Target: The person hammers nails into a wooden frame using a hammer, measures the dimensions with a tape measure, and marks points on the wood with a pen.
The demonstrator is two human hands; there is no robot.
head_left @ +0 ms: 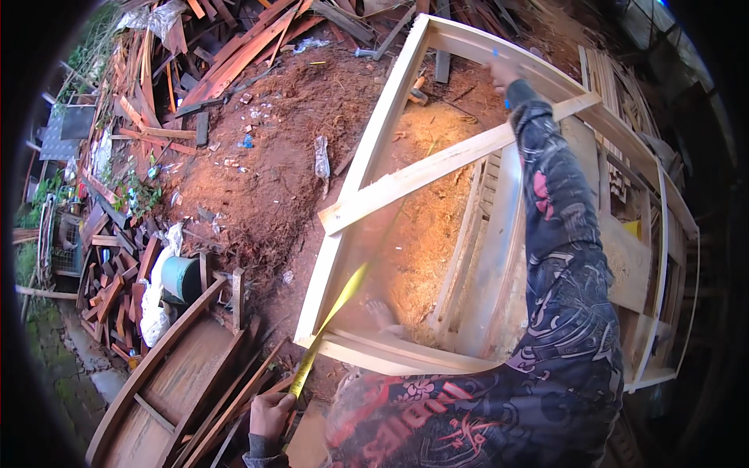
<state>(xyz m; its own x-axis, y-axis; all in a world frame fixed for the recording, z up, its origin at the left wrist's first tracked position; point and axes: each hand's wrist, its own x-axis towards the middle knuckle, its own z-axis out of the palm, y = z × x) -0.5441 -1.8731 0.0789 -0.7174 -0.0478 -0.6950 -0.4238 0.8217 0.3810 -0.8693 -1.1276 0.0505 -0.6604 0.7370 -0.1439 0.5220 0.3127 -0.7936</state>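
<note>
- Head view: the left hand [269, 413], at the lower edge, is closed around the near part of a yellow measuring tape [353, 286].
- From that hand, the tape runs up over the near-left corner of a pale wooden frame [382, 117], thinning toward a diagonal plank [437, 173].
- Right hand [503, 72]: by the frame's far end, blurred; its grip cannot be told.
- Red lettering crosses the dark shirt [499, 413]; the tape's marks are too small to read.

The right hand [504, 72] is blurred — the yellow tape [348, 290] fades out farther along.
</note>
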